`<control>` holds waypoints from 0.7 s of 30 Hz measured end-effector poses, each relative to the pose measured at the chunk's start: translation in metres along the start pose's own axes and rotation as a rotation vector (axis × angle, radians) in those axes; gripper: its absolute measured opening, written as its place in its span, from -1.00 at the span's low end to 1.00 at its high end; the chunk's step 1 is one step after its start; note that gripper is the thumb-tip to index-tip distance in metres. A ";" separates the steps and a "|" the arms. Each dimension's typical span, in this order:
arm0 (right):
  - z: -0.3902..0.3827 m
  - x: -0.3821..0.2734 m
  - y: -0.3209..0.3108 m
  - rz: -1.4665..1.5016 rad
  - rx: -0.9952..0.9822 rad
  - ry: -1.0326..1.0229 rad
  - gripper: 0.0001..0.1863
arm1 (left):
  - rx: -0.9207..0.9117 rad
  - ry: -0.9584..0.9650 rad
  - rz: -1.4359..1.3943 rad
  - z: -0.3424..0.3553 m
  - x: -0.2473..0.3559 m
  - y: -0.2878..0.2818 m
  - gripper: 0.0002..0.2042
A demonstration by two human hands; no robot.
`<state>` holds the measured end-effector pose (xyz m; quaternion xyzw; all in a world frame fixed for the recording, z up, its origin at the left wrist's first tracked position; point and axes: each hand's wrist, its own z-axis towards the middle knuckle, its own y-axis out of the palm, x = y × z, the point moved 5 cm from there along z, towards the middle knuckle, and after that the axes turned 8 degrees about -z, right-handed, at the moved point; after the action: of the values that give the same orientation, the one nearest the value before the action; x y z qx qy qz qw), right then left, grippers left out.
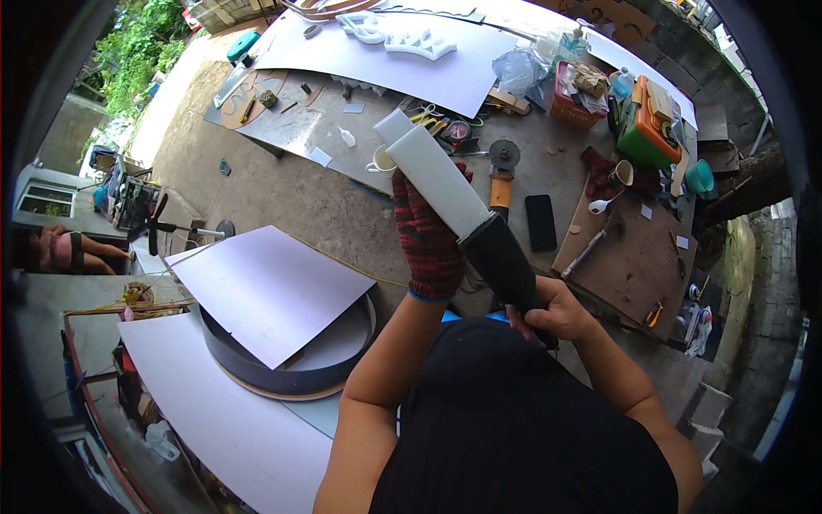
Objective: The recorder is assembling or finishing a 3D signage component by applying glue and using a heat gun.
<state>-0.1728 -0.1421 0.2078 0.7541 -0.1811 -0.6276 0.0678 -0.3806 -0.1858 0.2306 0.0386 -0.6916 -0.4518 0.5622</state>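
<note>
Before my chest I hold a long white flat-sided piece point(441, 184), slanting up to the left, with a second white end showing behind its tip. A thick black handle-like part point(505, 261) meets its lower end; I cannot make out the exact kind. My left hand point(425, 236), in a red and black striped glove, is closed around the white piece from behind, its fingers partly hidden. Bare, my right hand point(555, 310) grips the black part's lower end. Just beyond lie an angle grinder point(503, 171) with an orange body and a black phone point(540, 223).
A white cup point(381, 160) stands at the workbench point(291, 128) edge. White cut-out letters point(419, 44) lie on a white sheet farther off. At right are a red basket point(576, 98), an orange-green box point(646, 128) and a hammer point(591, 248). Left, a white sheet point(274, 287) covers a round frame point(248, 355).
</note>
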 end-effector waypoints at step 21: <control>0.003 -0.021 -0.006 0.215 0.078 -0.106 -0.35 | -0.033 0.232 0.474 0.036 0.009 0.042 -0.65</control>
<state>-0.1778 -0.1284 0.2242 0.6982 -0.2887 -0.6481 0.0956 -0.3940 -0.1447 0.2669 -0.0822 -0.6046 -0.3113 0.7286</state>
